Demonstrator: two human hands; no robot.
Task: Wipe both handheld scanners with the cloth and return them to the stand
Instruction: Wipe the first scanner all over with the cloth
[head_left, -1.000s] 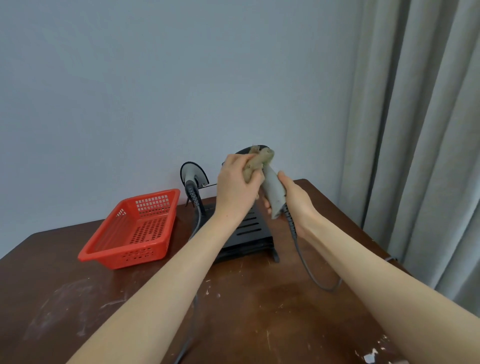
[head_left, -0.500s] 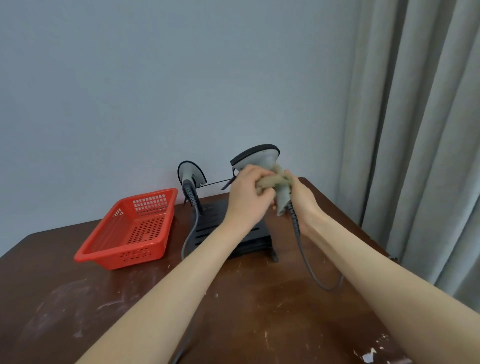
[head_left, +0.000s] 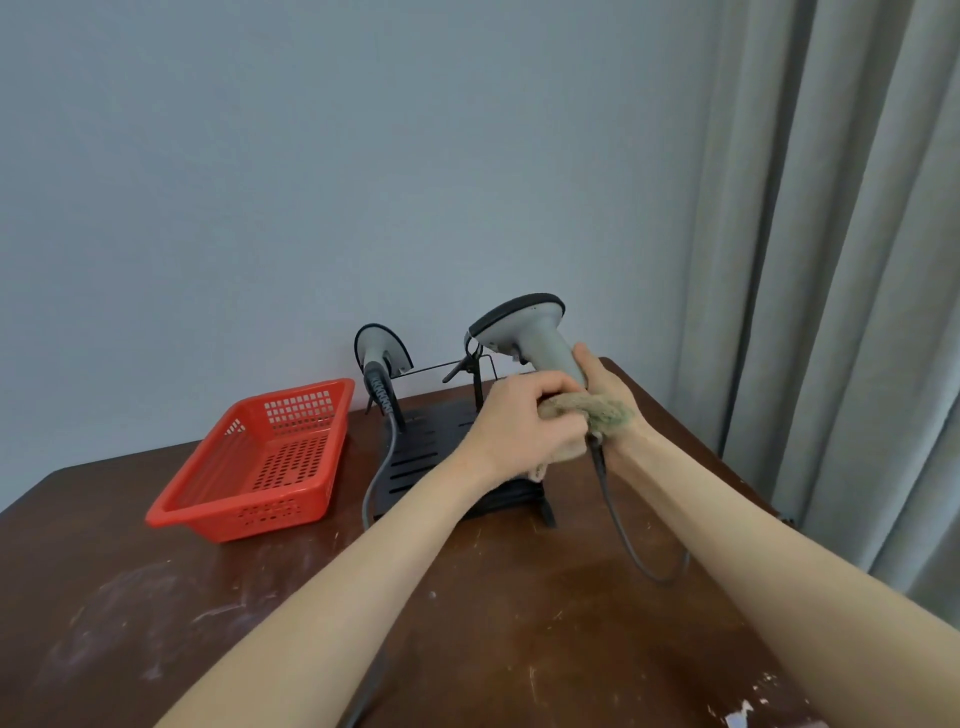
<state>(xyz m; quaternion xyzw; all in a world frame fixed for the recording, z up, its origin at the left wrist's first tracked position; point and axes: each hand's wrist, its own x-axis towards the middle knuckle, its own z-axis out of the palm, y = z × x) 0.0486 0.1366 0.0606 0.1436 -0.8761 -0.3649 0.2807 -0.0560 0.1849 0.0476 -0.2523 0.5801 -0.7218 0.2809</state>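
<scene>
So the cloth (head_left: 597, 411) had slid from the head of the scanner (head_left: 535, 338) a second back down to the butt of its handle, by the cable (head_left: 618, 525). The left hand (head_left: 522, 423) pinched the cloth and the right hand (head_left: 610, 387) gripped the handle, both pressed together above the stand (head_left: 423, 454). The second scanner (head_left: 382, 347) sat at the stand's left side. This one looked nearly done, though I couldn't see the handle's far side.

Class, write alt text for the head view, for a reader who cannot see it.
A person's right hand holds a grey scanner while the left hand presses a cloth to its handle. A second scanner sits in the black stand, beside a red basket.
</scene>
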